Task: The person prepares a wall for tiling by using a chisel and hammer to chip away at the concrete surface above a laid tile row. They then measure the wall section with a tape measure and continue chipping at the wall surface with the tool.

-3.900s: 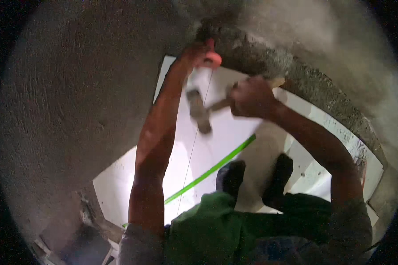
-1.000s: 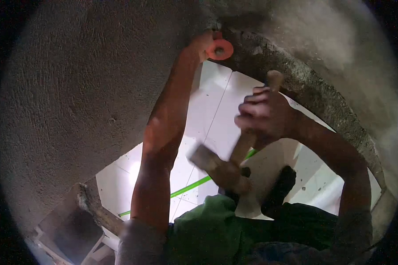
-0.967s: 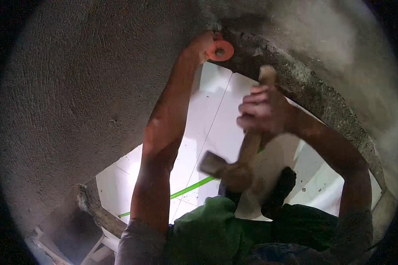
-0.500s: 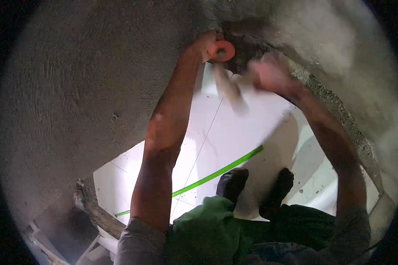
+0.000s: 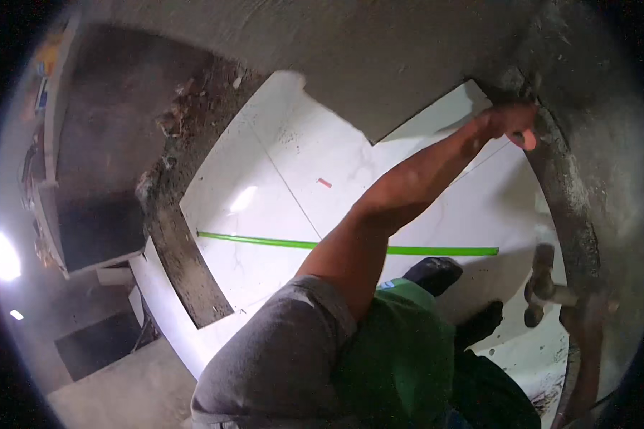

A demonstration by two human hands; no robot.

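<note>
My left hand (image 5: 508, 120) is at the far right, closed round a chisel with an orange round guard (image 5: 529, 139). Its fingers lie at the corner where the white tiles (image 5: 350, 171) meet the rough wall edge; the chisel's tip cannot be made out. Lower on the right, my right hand (image 5: 588, 311) is dim and blurred, wrapped round the handle of a hammer (image 5: 542, 284). The hammer head hangs over the tiled floor, apart from the chisel.
A long bright green strip (image 5: 265, 241) lies across the tiles, near my dark-covered feet (image 5: 433, 274). A small reddish piece (image 5: 325, 183) rests beyond it. Broken, rubble-strewn ground (image 5: 182, 250) borders the tiles on the left. A grey wall (image 5: 379, 43) rises at the far side.
The view has swung left, showing more floor and the dark area on the left. The hammer has drawn back from the chisel, down toward my right side. My left hand keeps the chisel.
</note>
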